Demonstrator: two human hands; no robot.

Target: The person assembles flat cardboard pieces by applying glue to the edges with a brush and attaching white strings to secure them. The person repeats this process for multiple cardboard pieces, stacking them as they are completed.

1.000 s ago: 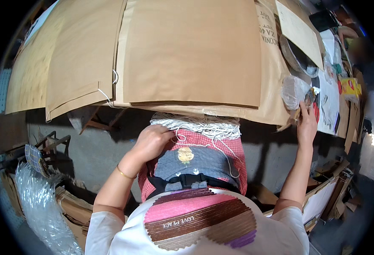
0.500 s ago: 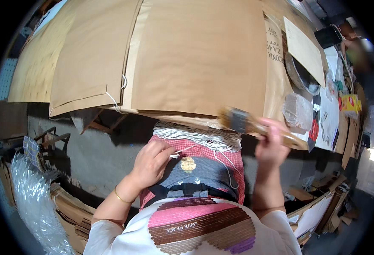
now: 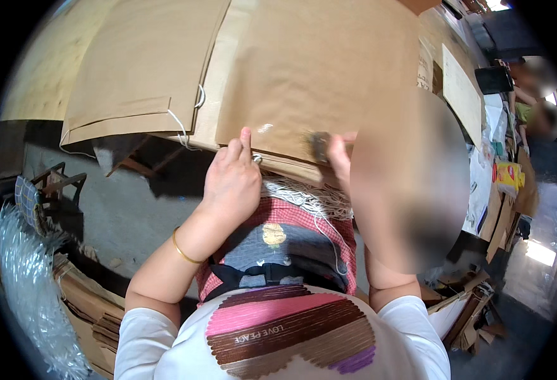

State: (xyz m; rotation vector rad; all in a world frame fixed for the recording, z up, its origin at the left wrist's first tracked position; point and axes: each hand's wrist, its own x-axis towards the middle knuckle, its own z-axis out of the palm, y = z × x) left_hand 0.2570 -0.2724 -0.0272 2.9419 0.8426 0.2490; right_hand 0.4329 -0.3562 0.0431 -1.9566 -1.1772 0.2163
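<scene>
A stack of brown kraft paper sheets (image 3: pixel 329 76) lies on the table before me. My right hand (image 3: pixel 340 158) grips a wide, dark-bristled brush (image 3: pixel 319 145), whose bristles are at the sheet's near edge. The forearm behind it is largely lost in a blurred patch. My left hand (image 3: pixel 234 174) is at the sheet's near left corner, index finger stretched onto the paper and other fingers curled round a bit of white string (image 3: pixel 257 159). Just beyond that fingertip is a small shiny streak on the paper. A bundle of white strings (image 3: pixel 313 199) lies across my lap.
Left on the table is another brown paper piece (image 3: pixel 139 69) with a white cord handle (image 3: pixel 178 123). A pale board (image 3: pixel 461 88) and a yellow packet (image 3: pixel 507 177) are at the right. Below left stand a stool (image 3: pixel 31 201) and clear plastic strips (image 3: pixel 28 285).
My left hand has moved forward from my lap to the paper's edge. The brush has swung left and forward onto the sheet. The view has shifted a little.
</scene>
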